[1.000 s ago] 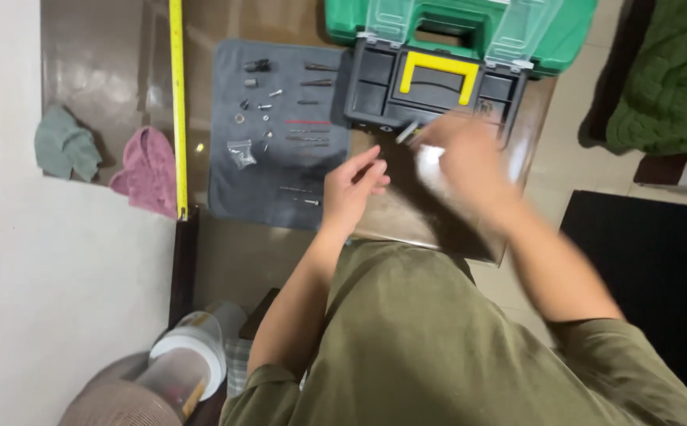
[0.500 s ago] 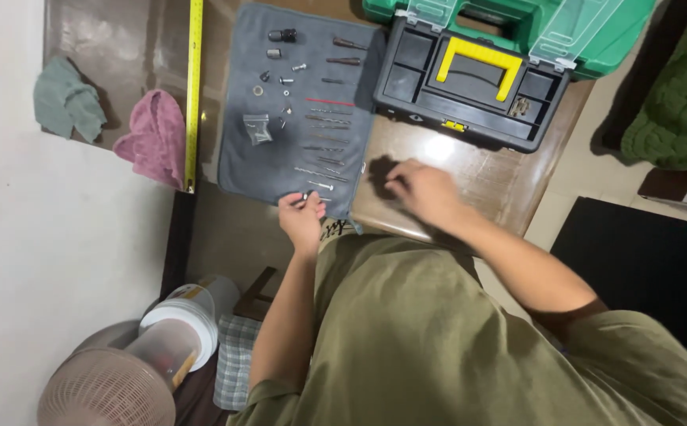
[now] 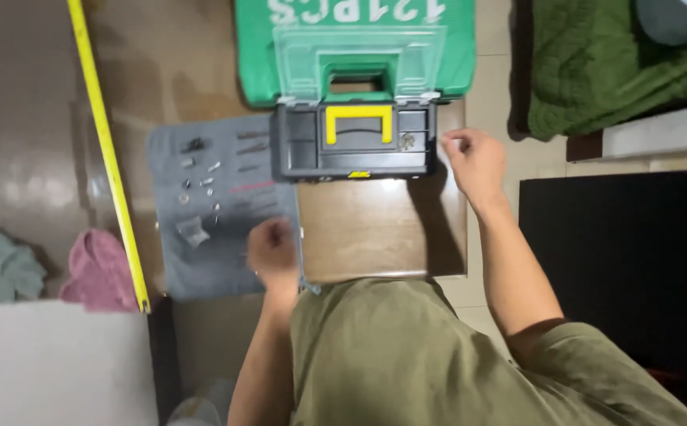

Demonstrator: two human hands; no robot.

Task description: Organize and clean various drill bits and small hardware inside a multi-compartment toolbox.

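Head camera, looking straight down at a person in an olive-green shirt standing at a brown wooden surface (image 3: 375,233).

The left hand (image 3: 274,251) rests on the near right edge of a grey rectangular cloth mat (image 3: 201,260) spread on the surface. This hand is blurred and seen from the back, so I cannot tell whether its fingers are spread, curled or pinching something. On the mat, beyond the hand, lie small metal screws and bits (image 3: 201,183) in loose rows, with a small clear plastic bag (image 3: 192,231) near its middle.

The right hand (image 3: 476,162) is at the far right edge of the surface, just beside the right end of a small black plastic toolbox with a yellow handle (image 3: 357,140). Its fingers are loosely curled, with thumb and fingertips drawn close together; whether they pinch anything cannot be made out.

Behind the black toolbox, touching its far side, is a larger green plastic tool case with a clear lid panel (image 3: 355,51).

A yellow measuring tape (image 3: 106,150) runs lengthwise left of the mat. Beside its near end lie a crumpled pink cloth (image 3: 99,272) and a crumpled pale green cloth (image 3: 0,264). At upper right is a dark green knitted blanket (image 3: 612,67).
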